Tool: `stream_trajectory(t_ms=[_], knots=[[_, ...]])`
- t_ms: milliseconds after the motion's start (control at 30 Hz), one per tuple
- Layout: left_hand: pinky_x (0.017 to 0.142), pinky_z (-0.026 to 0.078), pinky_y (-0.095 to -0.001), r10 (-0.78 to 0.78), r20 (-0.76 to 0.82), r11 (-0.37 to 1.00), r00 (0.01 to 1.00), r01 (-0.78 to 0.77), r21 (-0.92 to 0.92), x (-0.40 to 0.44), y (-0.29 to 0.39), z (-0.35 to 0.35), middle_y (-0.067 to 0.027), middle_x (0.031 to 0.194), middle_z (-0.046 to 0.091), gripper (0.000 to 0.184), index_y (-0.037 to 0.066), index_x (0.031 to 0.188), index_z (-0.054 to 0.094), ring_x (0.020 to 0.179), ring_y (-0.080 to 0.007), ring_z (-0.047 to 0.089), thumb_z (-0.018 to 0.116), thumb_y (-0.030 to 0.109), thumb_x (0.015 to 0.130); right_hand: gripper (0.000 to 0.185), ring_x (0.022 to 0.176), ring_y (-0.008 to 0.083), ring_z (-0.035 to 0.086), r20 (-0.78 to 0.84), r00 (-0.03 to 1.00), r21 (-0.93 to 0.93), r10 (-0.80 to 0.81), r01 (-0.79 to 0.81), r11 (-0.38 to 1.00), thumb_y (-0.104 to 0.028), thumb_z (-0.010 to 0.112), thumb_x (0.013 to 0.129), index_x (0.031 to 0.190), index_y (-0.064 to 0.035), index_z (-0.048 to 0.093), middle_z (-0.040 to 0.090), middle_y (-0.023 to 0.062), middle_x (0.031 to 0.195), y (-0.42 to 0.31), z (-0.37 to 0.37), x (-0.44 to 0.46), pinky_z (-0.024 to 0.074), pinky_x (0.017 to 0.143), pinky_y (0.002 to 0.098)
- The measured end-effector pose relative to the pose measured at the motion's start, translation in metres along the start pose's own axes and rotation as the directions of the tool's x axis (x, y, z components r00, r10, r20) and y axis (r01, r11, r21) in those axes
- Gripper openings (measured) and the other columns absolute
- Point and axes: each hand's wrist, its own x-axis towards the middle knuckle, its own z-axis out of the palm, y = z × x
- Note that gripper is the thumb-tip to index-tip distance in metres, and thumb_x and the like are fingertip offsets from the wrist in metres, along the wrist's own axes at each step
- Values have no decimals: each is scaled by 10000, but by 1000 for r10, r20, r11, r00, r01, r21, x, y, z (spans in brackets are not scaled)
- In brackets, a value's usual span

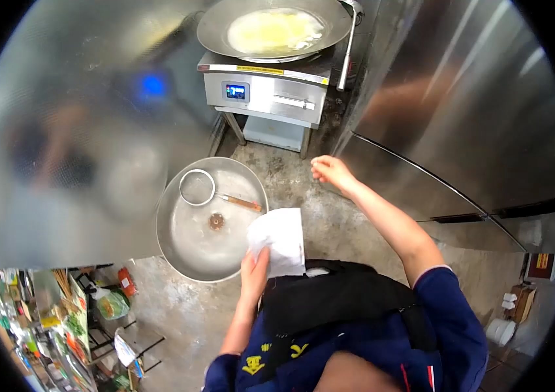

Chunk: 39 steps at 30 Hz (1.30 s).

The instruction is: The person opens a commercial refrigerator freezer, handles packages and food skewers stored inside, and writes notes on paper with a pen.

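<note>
Your left hand is grasping the white paper by its lower left part, with the thumb lying on top of it. The paper is before your body, and in this view it covers a piece of the right edge of the pan; whether it touches this edge, I cannot tell. If it is one sheet or a flat bag, I also cannot tell.

Your right hand is stretched forward in the air, well apart from the left one. Its fingers are bent in toward the thumb, but I cannot tell whether something small is between them.

The pan is wide and round, at your left side. Inside it lies the strainer, with its ring near the far rim and its wooden handle pointing to the right rim.

Farther ahead of you, the wok sits on the stove, and it contains a pale yellow liquid. The display of the stove is lit blue.
</note>
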Motion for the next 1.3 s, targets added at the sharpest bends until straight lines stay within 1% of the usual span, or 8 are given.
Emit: stream_trajectory(t_ms=[300,433,567,733,1000,1133,1233,1300], knots=[[775,417,-285,-292,-452,953,843,218,-209,-8,5,-66,-83,970,589,317,-58,1042,545,885,-142,524,577,209,873,231,686,136,602,-327,854,475,405,-222,851,-289,504,904,974,-71,540,614,44,819,26,12,181,479,541,245],[774,414,-286,-411,-675,911,613,312,-271,-8,18,-51,-87,950,582,369,-40,1040,510,871,-145,518,617,256,850,381,631,160,593,-346,789,649,508,-190,737,-408,515,882,1007,-48,505,591,70,776,46,-9,260,479,478,260],[830,397,-325,-427,-706,904,565,280,-323,10,43,-34,-84,998,577,403,-14,1083,491,916,-183,524,641,262,831,539,699,176,577,-416,682,768,602,-91,634,-490,610,796,1111,-72,481,539,94,940,50,-17,325,489,495,273],[823,402,-308,-527,-706,830,473,465,-307,41,46,-32,-71,983,582,368,0,1065,503,896,-165,526,636,254,834,278,513,151,551,-428,610,879,667,110,464,-311,654,820,896,-73,533,559,56,694,53,-24,359,484,448,224],[819,408,-301,-525,-628,850,574,386,-359,70,47,-23,-90,1037,582,410,-9,1132,486,918,-171,533,628,247,845,283,598,144,610,-465,657,772,594,-27,634,-296,642,830,828,-32,540,601,82,773,47,-10,361,521,462,220],[802,404,-288,-463,-617,886,636,339,-315,72,49,-21,-89,999,582,355,-21,1062,516,894,-158,520,613,252,857,252,610,146,606,-394,681,793,617,-87,603,-268,646,829,844,-36,546,595,76,764,39,-12,362,546,502,234],[796,405,-285,-528,-643,845,555,417,-335,68,39,-23,-76,978,596,320,-21,1050,543,867,-154,529,592,239,869,248,646,157,606,-358,713,806,603,-91,585,-258,657,821,856,-37,550,583,76,761,38,-10,361,562,551,252],[799,403,-287,-489,-589,872,643,366,-325,68,41,-22,-74,976,603,313,-22,1061,551,864,-155,534,578,230,876,252,675,166,607,-344,741,821,577,-61,568,-258,665,813,860,-38,552,578,80,765,41,-6,366,570,588,261]])
